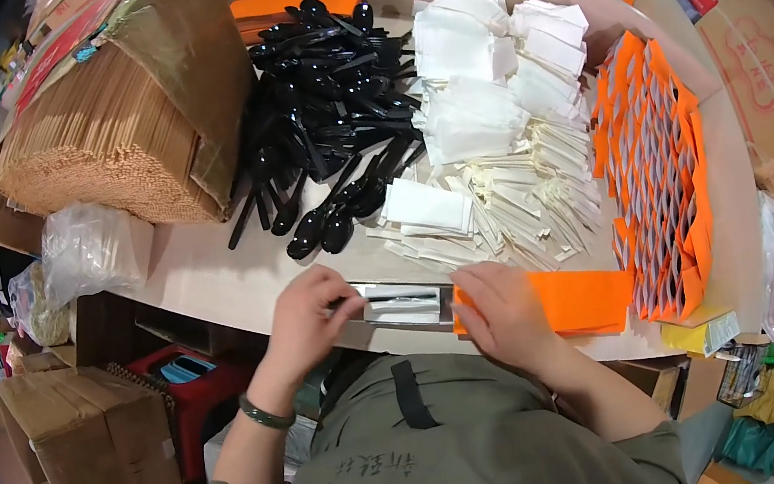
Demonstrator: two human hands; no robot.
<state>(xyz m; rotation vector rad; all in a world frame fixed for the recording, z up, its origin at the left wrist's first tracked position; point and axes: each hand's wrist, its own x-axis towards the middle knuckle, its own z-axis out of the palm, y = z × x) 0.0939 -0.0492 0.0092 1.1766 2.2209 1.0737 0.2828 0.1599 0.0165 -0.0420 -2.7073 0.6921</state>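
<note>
Near the table's front edge, my left hand (316, 316) is closed in a pinch at the left end of a shallow tray-like holder (442, 320). What the fingertips pinch is too small to make out. White paper (409, 314) lies in the holder, with a thin dark piece along it. At the holder's right end, my right hand (504, 310) grips the left end of a flat orange paper sleeve (584, 300), thumb and fingers across it. Beyond my hands lie a heap of black plastic spoons (324, 100) and piles of white folded napkins (474, 117) with slim pale packets (514, 212).
A cardboard box (189, 81) packed with thin wooden sticks (104, 150) stands at the left, by a clear plastic bag (95, 250). Fanned orange sleeves (656, 179) line the right side. More orange sleeves (297, 5) lie behind the spoons. Cardboard boxes (86, 452) stand lower left.
</note>
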